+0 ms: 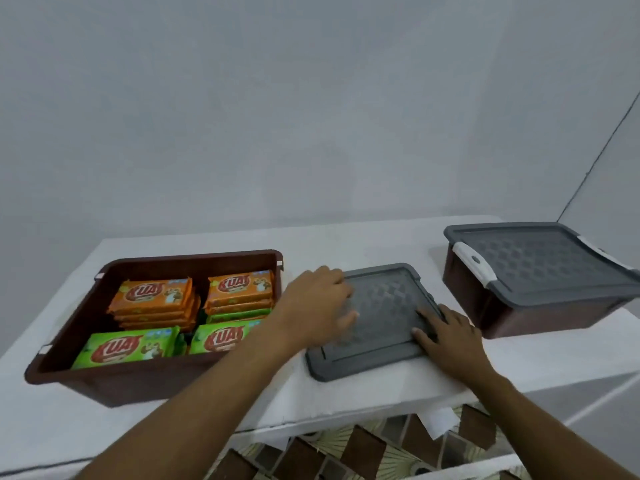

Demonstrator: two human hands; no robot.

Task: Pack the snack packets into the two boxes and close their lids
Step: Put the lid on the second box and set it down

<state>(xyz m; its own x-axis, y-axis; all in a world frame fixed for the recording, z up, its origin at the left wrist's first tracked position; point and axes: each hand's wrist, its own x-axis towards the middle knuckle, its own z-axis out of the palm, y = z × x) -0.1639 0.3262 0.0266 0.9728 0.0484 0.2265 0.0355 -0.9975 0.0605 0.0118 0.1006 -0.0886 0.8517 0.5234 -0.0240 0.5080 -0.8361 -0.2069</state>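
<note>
The left hand [317,303] lay palm down over the left part of a flat grey plastic lid with a woven pattern [381,327]. Its fingers were blurred, so I cannot tell if they grasped the lid. The right hand [446,336] rested on the lid's right edge with fingers stretched and released.

The lid lay flat on the white worktop [363,244], between the two boxes. Just left of it stood an open brown plastic box [194,259], filled with orange snack packets [154,296] at the back and green snack packets [128,346] in front. On the right stood a second brown plastic box [540,317], closed with its own grey lid [540,265] and a white latch [476,263].
</note>
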